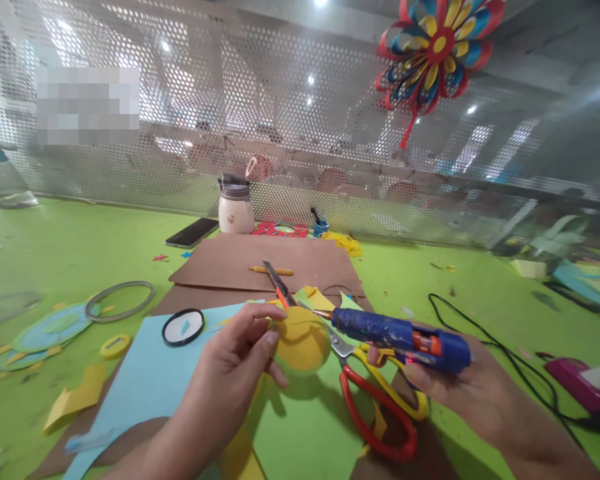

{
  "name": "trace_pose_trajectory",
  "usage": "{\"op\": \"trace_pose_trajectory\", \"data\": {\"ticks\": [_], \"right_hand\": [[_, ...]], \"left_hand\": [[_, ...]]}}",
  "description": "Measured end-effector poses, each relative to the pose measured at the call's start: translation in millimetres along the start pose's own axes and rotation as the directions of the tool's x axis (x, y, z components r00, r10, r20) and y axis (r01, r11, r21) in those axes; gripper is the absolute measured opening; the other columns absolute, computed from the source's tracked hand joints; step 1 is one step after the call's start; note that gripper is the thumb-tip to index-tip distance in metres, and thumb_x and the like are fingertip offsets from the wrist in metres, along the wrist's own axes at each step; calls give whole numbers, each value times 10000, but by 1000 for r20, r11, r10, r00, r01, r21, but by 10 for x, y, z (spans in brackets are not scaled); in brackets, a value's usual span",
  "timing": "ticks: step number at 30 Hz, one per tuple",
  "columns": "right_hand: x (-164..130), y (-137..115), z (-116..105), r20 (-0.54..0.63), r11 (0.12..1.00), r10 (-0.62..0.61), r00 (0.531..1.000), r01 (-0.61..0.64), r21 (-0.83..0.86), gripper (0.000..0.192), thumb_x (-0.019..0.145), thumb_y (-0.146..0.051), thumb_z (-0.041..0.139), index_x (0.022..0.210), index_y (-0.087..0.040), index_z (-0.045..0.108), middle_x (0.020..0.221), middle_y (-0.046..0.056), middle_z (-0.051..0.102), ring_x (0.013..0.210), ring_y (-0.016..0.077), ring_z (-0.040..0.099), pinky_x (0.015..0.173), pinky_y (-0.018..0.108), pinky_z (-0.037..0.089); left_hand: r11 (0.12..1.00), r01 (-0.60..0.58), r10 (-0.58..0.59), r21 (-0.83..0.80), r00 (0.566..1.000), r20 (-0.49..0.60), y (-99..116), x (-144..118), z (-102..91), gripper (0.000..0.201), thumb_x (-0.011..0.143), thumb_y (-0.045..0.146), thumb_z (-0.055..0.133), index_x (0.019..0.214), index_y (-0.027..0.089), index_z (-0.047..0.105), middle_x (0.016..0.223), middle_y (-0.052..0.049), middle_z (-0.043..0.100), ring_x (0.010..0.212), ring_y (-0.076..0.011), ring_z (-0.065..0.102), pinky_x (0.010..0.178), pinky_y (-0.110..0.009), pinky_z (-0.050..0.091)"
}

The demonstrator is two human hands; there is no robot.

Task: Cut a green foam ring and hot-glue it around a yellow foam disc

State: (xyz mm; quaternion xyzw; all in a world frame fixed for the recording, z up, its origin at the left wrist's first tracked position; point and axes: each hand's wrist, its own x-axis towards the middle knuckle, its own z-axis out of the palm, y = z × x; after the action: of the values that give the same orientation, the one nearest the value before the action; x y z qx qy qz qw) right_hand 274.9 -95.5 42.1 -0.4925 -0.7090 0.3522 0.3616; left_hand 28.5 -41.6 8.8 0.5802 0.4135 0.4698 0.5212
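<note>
My left hand [247, 353] pinches the edge of a round yellow paper disc [303, 339] with a green rim. A blue glue gun [375, 327] is gripped in my right hand [460, 380]. Its metal nozzle points left, at the upper edge of the disc. Scissors [377, 400] with one red and one yellow handle lie beneath the gun, their blades partly hidden. Behind the disc rests an orange utility knife [280, 285]. Green paper [305, 433] lies below the disc, and light blue paper [145, 373] is under my left forearm.
Brown card [260, 250] holds a yellow crayon-like stick [275, 271]. A black cable [510, 363] curls at the right by a magenta tool [575, 383]. A white bottle [235, 210] and a phone [193, 231] stand and lie before the perforated screen [145, 153].
</note>
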Motion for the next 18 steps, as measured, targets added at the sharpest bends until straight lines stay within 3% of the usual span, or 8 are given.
{"op": "trace_pose_trajectory", "data": {"ticks": [5, 10, 18], "right_hand": [[8, -53, 79, 33, 998, 29, 999, -27, -56, 127, 863, -336, 519, 809, -228, 555, 688, -25, 489, 601, 129, 456, 543, 216, 432], [-31, 39, 111, 56, 997, 27, 998, -24, -67, 90, 880, -317, 519, 936, -256, 553, 782, -20, 538, 687, 139, 500, 623, 218, 453], [6, 17, 148, 90, 999, 23, 996, -20, -38, 113, 881, -319, 525, 978, -269, 552, 863, -5, 571, 854, 187, 579, 733, 262, 482]], "left_hand": [[997, -36, 33, 64, 998, 46, -42, -28, 1, 79, 851, 245, 483, 926, 238, 505, 705, 69, 519, 467, -102, 612, 499, -234, 467], [990, -76, 68, 122, 995, 68, -75, -49, 20, 90, 863, 238, 457, 935, 239, 511, 743, 57, 540, 477, -93, 609, 501, -225, 468], [981, -98, 84, 167, 993, 86, -83, -59, 26, 91, 864, 221, 445, 912, 242, 520, 732, 52, 556, 484, -95, 613, 523, -218, 468]]}}
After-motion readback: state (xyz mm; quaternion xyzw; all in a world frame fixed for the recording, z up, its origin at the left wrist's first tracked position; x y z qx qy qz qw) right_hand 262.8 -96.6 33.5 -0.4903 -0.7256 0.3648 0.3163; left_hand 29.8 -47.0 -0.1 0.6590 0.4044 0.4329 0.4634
